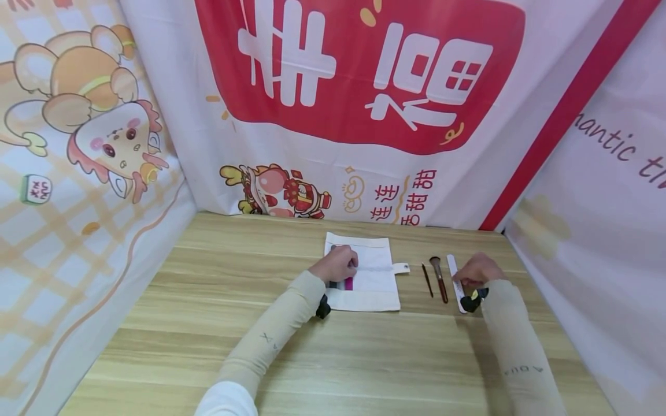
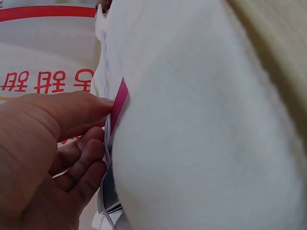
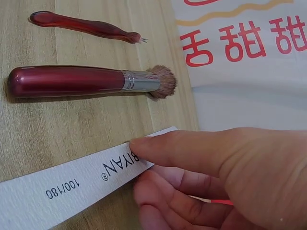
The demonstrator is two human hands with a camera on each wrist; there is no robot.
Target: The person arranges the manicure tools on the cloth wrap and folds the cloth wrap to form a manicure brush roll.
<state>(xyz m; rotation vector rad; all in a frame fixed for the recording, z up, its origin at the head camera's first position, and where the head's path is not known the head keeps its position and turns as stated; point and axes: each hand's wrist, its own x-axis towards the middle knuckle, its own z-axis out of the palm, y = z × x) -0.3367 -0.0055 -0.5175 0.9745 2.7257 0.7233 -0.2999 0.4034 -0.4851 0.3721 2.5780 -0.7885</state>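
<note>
My left hand (image 1: 338,264) is over the unfolded white cloth pouch (image 1: 374,277), toward its left side. Between thumb and fingers it pinches the edge of a thin flat pink-and-grey piece (image 2: 118,108), partly hidden behind a white cloth flap (image 2: 206,115). On the right, my right hand (image 1: 477,270) pinches a white nail file (image 3: 79,184), printed 100/180, by its far part, thumb on top and fingers at the side. Left of the file lie a makeup brush (image 3: 72,81) with a dark red handle and a slim red cuticle trimmer (image 3: 84,25) with a forked tip.
A snap tab (image 1: 400,268) sticks out from the pouch's right side. The wooden table (image 1: 208,323) meets a printed cloth backdrop (image 1: 333,173) at its far edge. Cloth walls also stand at the left (image 1: 93,242) and right (image 1: 588,242).
</note>
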